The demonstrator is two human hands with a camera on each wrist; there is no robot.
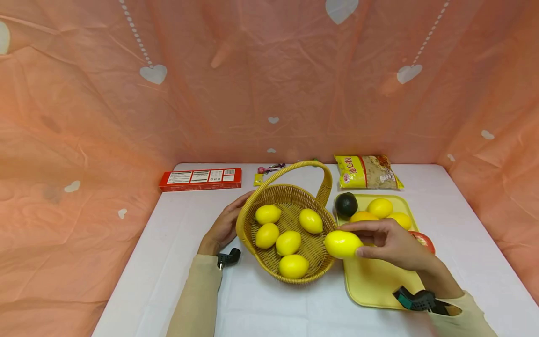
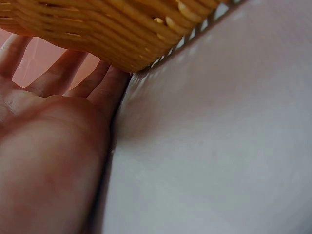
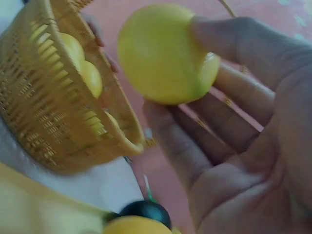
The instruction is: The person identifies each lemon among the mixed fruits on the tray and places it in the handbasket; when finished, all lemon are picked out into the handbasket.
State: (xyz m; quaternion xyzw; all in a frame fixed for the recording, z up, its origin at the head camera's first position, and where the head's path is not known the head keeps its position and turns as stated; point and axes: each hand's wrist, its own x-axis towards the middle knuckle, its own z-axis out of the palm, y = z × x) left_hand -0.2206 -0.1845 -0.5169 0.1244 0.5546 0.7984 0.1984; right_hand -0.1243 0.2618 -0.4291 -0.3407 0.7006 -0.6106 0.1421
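Observation:
A brown wicker basket (image 1: 290, 213) with an arched handle stands on the white table, several yellow lemons (image 1: 288, 242) lying inside. Against its left side rests my left hand (image 1: 227, 222); in the left wrist view its fingers (image 2: 61, 73) stretch out along the wicker. My right hand (image 1: 396, 243) pinches another lemon (image 1: 342, 244) between thumb and fingers at the basket's right rim. From the right wrist view, this lemon (image 3: 158, 53) is held up beside the basket (image 3: 44, 107), apart from the lemons inside. The right hand is above a yellow tray (image 1: 375, 283).
On the tray are a dark avocado-like fruit (image 1: 346, 204), an orange fruit (image 1: 363, 216), more lemons (image 1: 380, 208) and a red item (image 1: 424, 242) partly hidden by my hand. Behind stand a yellow food bag (image 1: 368, 172), a red box (image 1: 200, 179) and small wrapped sweets (image 1: 271, 168).

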